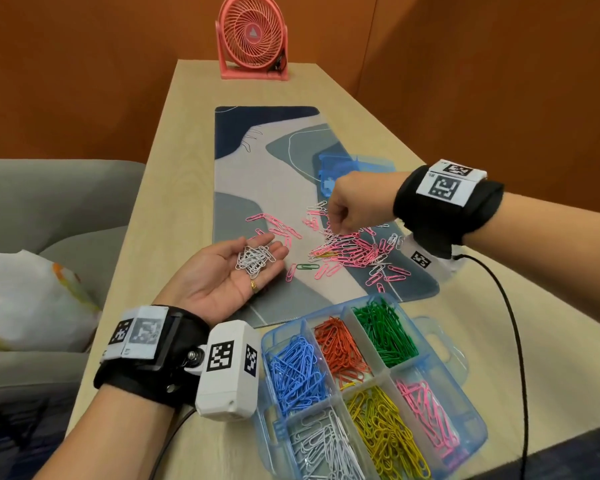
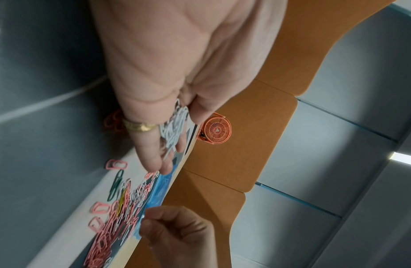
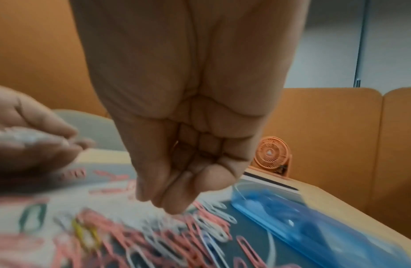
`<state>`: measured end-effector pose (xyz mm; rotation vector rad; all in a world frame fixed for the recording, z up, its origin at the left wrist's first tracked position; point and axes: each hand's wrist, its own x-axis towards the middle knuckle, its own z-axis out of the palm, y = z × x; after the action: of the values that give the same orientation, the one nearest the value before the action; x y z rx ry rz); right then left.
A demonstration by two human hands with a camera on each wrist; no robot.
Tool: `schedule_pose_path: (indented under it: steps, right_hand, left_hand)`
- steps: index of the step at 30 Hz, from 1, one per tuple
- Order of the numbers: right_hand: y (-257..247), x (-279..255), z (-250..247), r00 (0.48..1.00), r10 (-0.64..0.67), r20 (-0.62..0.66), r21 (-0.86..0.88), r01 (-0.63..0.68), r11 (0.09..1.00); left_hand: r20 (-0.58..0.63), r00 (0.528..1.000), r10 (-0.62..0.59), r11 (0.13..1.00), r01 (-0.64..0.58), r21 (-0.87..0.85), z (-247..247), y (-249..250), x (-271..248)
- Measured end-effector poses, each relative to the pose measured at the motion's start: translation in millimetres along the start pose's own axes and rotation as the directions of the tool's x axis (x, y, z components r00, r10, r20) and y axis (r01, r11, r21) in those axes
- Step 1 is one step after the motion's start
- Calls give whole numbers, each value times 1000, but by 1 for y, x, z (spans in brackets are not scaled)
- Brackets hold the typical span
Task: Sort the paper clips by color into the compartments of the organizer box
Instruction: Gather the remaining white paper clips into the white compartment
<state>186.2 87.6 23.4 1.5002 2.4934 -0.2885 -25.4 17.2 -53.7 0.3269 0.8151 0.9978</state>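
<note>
Sorting clips over the desk mat

My left hand (image 1: pixel 229 271), palm up with fingers relaxed, is cradling white clips (image 1: pixel 255 258); my right hand (image 1: pixel 352 202) is hovering, fingers curled, over the pink-and-white pile (image 1: pixel 350 249) mid-mat, whether pinching anything I cannot tell; the organizer box (image 1: pixel 465 407) is sitting near right, colours separated.

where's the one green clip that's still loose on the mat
In the head view the green clip lies on the mat, just right of the left hand fingertips, at the near-left edge of the pink pile.
</note>
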Motion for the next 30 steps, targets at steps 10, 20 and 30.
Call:
schedule_pose_path:
  steps: [10, 20, 30]
  right_hand:
    - [11, 3, 21, 997, 35, 70, 1, -35, 999]
    - [14, -2, 23, 996, 35, 78, 67, -40, 997]
    - [-3, 13, 17, 995, -76, 58, 2, 76, 997]
  left_hand:
    - [1, 1000, 5, 1000, -5, -15, 2, 1, -3]
    - [13, 1000, 0, 1000, 1, -28, 2, 1, -5]
    - [8, 1000, 2, 1000, -2, -27, 3, 2, -5]
